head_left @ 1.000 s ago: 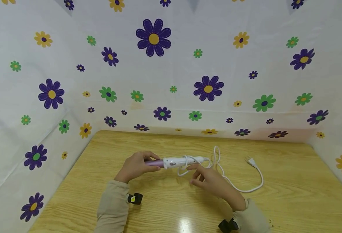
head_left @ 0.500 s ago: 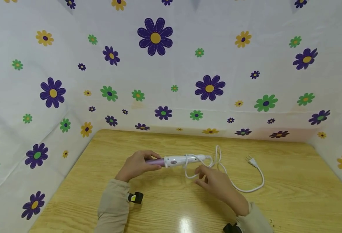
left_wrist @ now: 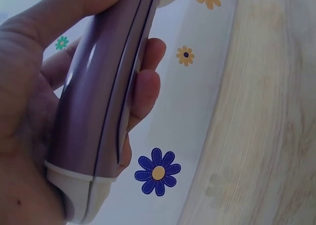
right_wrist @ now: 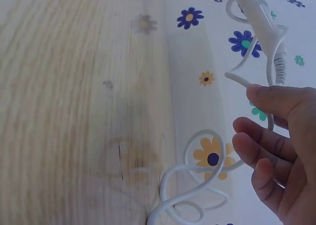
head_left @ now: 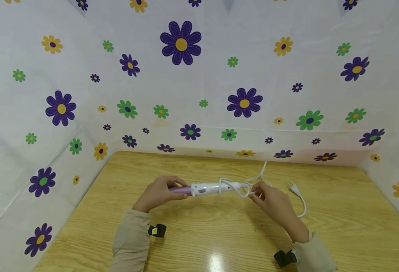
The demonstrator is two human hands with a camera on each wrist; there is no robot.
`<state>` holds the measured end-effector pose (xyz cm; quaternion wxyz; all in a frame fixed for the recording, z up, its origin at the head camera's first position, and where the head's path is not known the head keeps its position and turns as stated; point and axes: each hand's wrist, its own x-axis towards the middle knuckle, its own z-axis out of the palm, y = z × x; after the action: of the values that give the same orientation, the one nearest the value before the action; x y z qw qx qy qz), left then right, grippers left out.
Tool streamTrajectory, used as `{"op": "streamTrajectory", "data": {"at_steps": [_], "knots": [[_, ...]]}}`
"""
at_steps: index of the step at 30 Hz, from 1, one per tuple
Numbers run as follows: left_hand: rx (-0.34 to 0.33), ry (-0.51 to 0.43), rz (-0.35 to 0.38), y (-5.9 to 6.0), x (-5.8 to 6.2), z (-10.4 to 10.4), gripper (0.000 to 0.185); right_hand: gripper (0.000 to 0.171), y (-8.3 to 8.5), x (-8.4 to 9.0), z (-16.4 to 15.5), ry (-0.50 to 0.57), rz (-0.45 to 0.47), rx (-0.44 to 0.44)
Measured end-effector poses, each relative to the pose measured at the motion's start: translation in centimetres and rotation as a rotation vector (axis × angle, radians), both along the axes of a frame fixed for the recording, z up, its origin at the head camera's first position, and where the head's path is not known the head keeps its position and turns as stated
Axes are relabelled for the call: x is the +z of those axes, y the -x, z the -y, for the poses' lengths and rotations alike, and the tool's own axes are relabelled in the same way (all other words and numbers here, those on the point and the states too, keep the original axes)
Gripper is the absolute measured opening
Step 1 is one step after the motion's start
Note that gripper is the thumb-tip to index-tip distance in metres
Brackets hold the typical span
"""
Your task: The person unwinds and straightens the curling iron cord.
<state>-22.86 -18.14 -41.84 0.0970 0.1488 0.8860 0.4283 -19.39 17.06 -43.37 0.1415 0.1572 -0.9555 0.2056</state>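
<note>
A hair iron (head_left: 207,188) with a purple barrel (left_wrist: 98,111) and a white handle is held level above the wooden table (head_left: 199,241). My left hand (head_left: 158,192) grips the purple barrel end, fingers (left_wrist: 145,87) curled round it. A white cord (head_left: 302,206) is looped round the handle (right_wrist: 261,18). Just right of the handle's tail, my right hand (head_left: 256,194) pinches the cord, and one loop stands up above it. The rest of the cord (right_wrist: 197,185) trails over the table to the plug (head_left: 291,187), which lies flat at the right.
White cloth walls printed with flowers (head_left: 181,43) close in the table at the back and on both sides. Black wrist cameras (head_left: 156,230) sit on both beige sleeves. Bare wood lies in front of the hands.
My right hand has moved from below the handle out to the right of its tail, taking the cord with it. The slack on the table has drawn in. The left hand has stayed put.
</note>
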Motion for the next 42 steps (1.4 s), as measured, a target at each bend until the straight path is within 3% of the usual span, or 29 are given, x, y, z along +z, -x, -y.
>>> {"op": "streamTrajectory", "data": {"at_steps": [8, 13, 22, 31, 37, 42], "knots": [[-0.051, 0.006, 0.046, -0.1, -0.3, -0.4, 0.03, 0.014, 0.3, 0.4, -0.7, 0.072, -0.016, 0.017], [-0.062, 0.048, 0.046, -0.1, -0.5, -0.4, 0.03, 0.012, 0.0, 1.6, -1.6, 0.166, -0.002, 0.062], [0.0, 0.078, 0.011, -0.1, -0.5, 0.2, 0.032, 0.016, -2.1, 2.9, -4.9, 0.235, -0.041, 0.146], [0.073, 0.094, -0.026, 0.2, -0.4, 0.5, 0.03, 0.019, -4.1, 2.5, -7.9, 0.28, 0.052, 0.16], [0.135, 0.097, -0.074, 0.2, -0.2, 0.7, 0.032, 0.018, -4.0, 1.6, -9.0, 0.277, 0.113, 0.18], [0.157, 0.075, -0.059, 0.2, 0.0, 0.8, 0.034, 0.014, -3.5, 0.4, -9.8, 0.264, 0.15, 0.108]]}}
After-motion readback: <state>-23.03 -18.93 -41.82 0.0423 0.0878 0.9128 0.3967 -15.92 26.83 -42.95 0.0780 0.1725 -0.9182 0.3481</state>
